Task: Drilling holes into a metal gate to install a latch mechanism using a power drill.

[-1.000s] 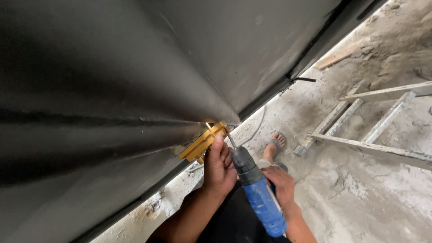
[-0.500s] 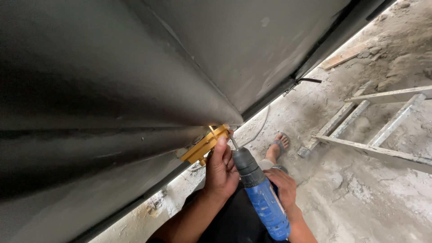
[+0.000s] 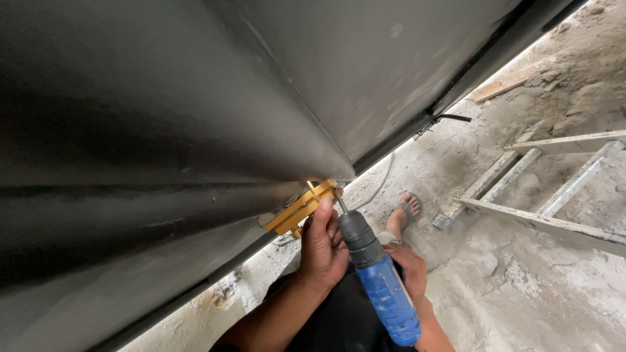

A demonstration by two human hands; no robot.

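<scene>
One dark metal panel [image 3: 195,130] fills the view from nine to twelve o'clock. One ladder [image 3: 548,189] lies at three. One blue drill [image 3: 381,287], gripped by the right hand [image 3: 409,268], fingers wrapped, points at one yellow bracket [image 3: 300,210]; the left hand [image 3: 323,244] fingers press the bracket.

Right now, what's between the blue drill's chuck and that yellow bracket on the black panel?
In the head view, only the thin drill bit spans from the blue drill to the yellow bracket. The left hand steadies the bracket alongside.
</scene>
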